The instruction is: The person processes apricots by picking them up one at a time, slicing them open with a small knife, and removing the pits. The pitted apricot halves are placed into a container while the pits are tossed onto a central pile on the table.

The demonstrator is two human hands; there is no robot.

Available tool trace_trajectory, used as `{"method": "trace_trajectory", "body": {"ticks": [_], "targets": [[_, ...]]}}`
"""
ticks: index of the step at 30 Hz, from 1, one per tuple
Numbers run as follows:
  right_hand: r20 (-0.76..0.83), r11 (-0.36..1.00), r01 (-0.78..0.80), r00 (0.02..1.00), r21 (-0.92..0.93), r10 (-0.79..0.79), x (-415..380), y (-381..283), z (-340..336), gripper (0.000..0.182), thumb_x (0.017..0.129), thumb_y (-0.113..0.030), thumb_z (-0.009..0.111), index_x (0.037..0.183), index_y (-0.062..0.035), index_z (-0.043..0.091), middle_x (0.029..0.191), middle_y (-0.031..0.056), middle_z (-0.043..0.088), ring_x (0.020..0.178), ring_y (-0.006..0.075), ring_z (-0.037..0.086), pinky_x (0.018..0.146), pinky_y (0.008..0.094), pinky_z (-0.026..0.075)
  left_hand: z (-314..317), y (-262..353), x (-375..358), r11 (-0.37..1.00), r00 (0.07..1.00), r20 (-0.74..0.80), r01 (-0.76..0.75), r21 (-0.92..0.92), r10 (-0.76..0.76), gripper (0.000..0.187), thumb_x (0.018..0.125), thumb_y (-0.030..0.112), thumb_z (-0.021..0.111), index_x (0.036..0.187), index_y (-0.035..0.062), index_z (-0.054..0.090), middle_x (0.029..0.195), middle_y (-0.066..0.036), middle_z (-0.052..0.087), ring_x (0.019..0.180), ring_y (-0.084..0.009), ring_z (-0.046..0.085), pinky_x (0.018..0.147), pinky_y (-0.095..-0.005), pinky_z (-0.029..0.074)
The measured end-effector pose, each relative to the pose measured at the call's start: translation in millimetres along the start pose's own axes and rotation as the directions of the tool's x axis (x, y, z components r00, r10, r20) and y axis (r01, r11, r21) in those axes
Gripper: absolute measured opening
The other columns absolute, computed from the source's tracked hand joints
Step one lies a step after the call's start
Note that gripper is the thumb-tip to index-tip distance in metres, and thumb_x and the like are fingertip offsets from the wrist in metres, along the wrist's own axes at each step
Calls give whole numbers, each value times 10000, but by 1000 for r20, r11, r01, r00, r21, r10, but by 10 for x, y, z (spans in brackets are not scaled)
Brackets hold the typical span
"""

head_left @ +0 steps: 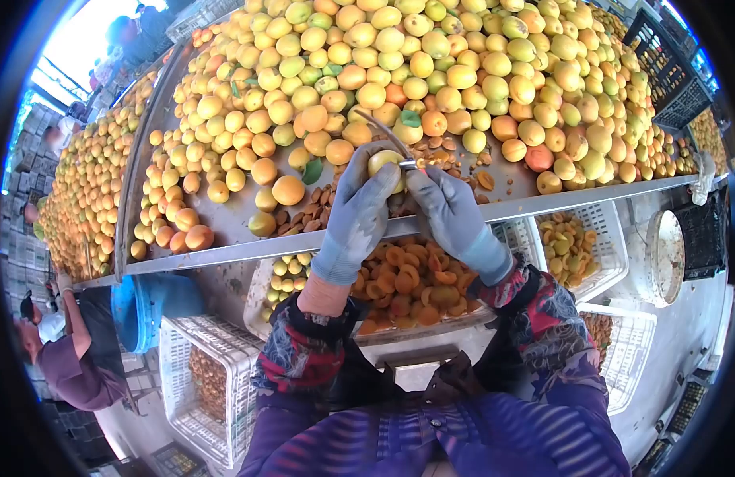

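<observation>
My left hand, in a grey-blue glove, is closed round a yellow-green apricot above the metal table's front edge. My right hand, gloved alike, is closed on a small tool whose metal part touches the fruit. A thin curved brown strip stretches up and left from the fruit. Brown pits lie on the table around my hands. Behind them rises a large heap of whole apricots. Beneath my hands, halved orange apricots fill a crate.
The metal table edge crosses in front of me. White crates stand below at both sides, beside a blue bucket at left and a white bucket at right. A person is at far left. Black crates stand upper right.
</observation>
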State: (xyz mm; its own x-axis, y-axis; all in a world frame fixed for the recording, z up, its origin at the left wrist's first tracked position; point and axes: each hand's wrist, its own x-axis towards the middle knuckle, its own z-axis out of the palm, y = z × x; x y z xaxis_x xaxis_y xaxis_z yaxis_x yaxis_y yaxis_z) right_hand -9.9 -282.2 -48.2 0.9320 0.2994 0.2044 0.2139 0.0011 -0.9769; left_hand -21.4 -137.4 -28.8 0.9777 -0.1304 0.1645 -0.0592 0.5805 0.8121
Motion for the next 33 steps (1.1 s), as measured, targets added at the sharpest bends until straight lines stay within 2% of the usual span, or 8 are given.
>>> {"method": "trace_trajectory", "body": {"ticks": [5,9,11,13,15,16,19,33], "targets": [[-67,652,68,981,-755,-180,84,-99,-119,346,937,-401,525,956,-56,544,652,174,574,595,351,596,529,401,465,-99,-175,127,917,981,-130,-83,391,145,303,915,136,589,1170,10,485,1034,-41,561,871,-98,546,718,-223,484],[-229,763,-124,973,-634,-32,177,-68,-302,337,954,-374,506,1006,-43,534,647,86,571,632,227,606,567,309,456,-121,-38,107,990,990,-111,-76,120,89,373,884,84,612,1224,12,476,1050,-52,569,902,-109,565,739,-235,509],[-137,985,141,982,95,-127,116,37,-313,400,971,-440,448,889,-63,557,510,35,486,422,123,448,406,246,336,-154,51,102,998,999,11,-47,-32,47,468,844,13,619,1282,8,453,1089,-68,570,971,-130,572,791,-256,520],[-105,989,90,991,119,-77,12,-60,-313,426,977,-449,430,868,-59,563,499,-30,458,428,35,387,401,193,276,-107,106,92,994,997,25,-75,-80,78,496,831,-14,609,1298,3,441,1101,-74,570,994,-143,572,830,-266,509],[103,985,24,994,173,-43,-59,-3,-408,181,985,-156,428,1012,15,480,893,-37,404,746,12,359,646,153,342,-95,121,86,986,993,40,-101,-130,107,526,819,-42,599,1315,-3,430,1113,-80,570,1018,-156,572,870,-276,499],[212,757,-227,970,613,120,-32,116,-427,254,987,-261,453,943,-12,482,828,-33,421,710,6,361,613,153,333,-107,118,83,989,994,59,-87,-117,94,532,816,-50,591,1320,-10,426,1141,-91,569,1036,-164,571,905,-285,479],[161,993,61,984,100,-77,-121,-60,-330,335,972,-357,478,879,-36,500,715,-52,415,632,13,373,553,166,322,-151,116,92,991,992,96,-67,-117,79,544,811,-57,585,1328,-23,420,1176,-114,572,1066,-178,568,963,-297,439],[95,990,139,985,25,-141,-138,-119,-173,437,969,-429,459,830,-21,527,595,-30,411,533,66,381,480,235,316,-137,98,70,996,996,72,-56,-71,61,561,814,-46,619,1334,-52,409,1151,-105,600,1065,-156,570,941,-279,453]]}}
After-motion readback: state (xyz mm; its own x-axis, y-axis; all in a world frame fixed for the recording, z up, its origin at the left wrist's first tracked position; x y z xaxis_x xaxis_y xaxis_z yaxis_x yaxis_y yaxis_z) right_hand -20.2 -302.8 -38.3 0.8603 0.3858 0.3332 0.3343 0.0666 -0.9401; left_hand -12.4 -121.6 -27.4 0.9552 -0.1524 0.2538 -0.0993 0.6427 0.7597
